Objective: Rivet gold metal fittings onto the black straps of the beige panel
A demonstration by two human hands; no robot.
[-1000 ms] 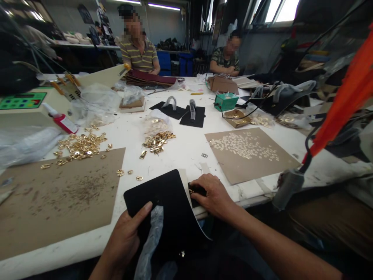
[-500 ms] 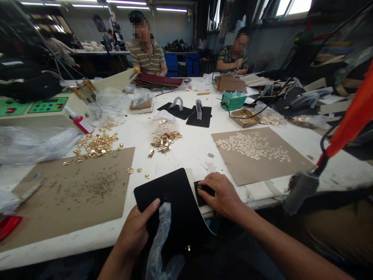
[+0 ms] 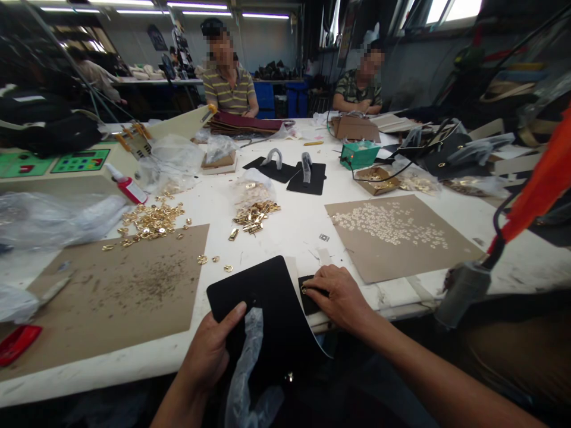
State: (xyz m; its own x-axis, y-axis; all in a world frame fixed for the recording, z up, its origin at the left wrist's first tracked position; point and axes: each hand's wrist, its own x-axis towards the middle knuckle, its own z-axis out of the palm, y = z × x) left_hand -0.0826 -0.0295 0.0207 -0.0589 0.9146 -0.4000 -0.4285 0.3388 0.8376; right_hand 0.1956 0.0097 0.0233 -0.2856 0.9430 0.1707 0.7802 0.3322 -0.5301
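Observation:
My left hand [image 3: 213,351] grips the left edge of a black bag panel [image 3: 272,297], thumb on top and the other fingers behind it. A handle wrapped in clear plastic [image 3: 251,339] hangs from the panel. A small shiny metal piece [image 3: 289,377] shows low on the black material. To the right, my right hand [image 3: 336,294] has thumb and forefinger closed on a small gold fitting [image 3: 304,290]. That fitting is over a black flap [image 3: 308,303] at the table's front edge. Part of the flap is hidden under my right hand.
Gold fittings [image 3: 156,220] lie in a heap at left, with gold clasps [image 3: 255,219] mid-table. Small rings [image 3: 388,223] cover a brown board at right. Two black panels with wrapped handles [image 3: 307,178] lie farther back. An orange-wrapped tool [image 3: 535,184] stands at the right edge.
My right thumb and forefinger have shifted slightly on the gold fitting. My left hand and the panel hold almost the same place, and the view has moved a little.

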